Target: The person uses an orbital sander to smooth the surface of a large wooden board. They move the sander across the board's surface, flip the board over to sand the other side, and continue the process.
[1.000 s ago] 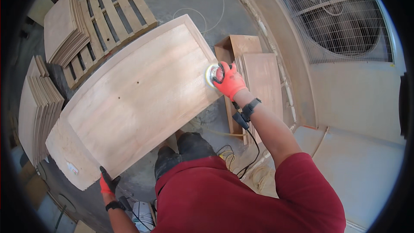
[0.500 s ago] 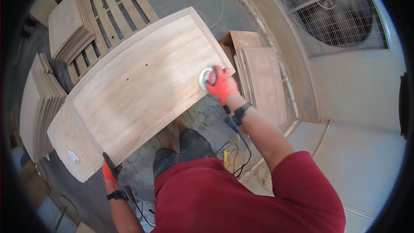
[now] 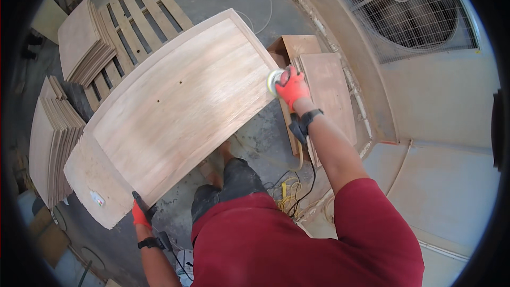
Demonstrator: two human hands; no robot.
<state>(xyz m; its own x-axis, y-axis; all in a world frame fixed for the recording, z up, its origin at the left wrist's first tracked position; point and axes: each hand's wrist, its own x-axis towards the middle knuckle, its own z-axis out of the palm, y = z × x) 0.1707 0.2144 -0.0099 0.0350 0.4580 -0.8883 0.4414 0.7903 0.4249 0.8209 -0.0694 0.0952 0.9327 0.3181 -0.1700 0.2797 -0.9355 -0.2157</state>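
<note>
I have the right hand (image 3: 292, 87), in a red-orange glove, out at the far end of its reach, fingers clamped on a round sander (image 3: 274, 82). The sander sits over the right end of the large pale wooden panel (image 3: 180, 117), close to the panel's near corner. The panel lies slanted across my view in front of the person's legs (image 3: 226, 180), a raised rim along its far side and two small dark spots near its middle. At its left end a rough-edged section (image 3: 90, 172) shows, carrying a small white piece (image 3: 97, 198).

The left hand (image 3: 142, 214), gloved in the same colour with dark fingers, is at the panel's near left corner, touching the edge; I cannot tell whether those fingers are closed around it, since their undersides are hidden.

Beyond the panel I see a slatted pallet (image 3: 127, 21) with a stack of thin boards (image 3: 82, 40) at its left; a second stack (image 3: 48, 146) stands nearer, left of the panel. To the right, more boards (image 3: 332, 90) lean by an open wooden box (image 3: 300, 45). A yellow cord (image 3: 288, 194) lies coiled on the floor (image 3: 260, 138).
</note>
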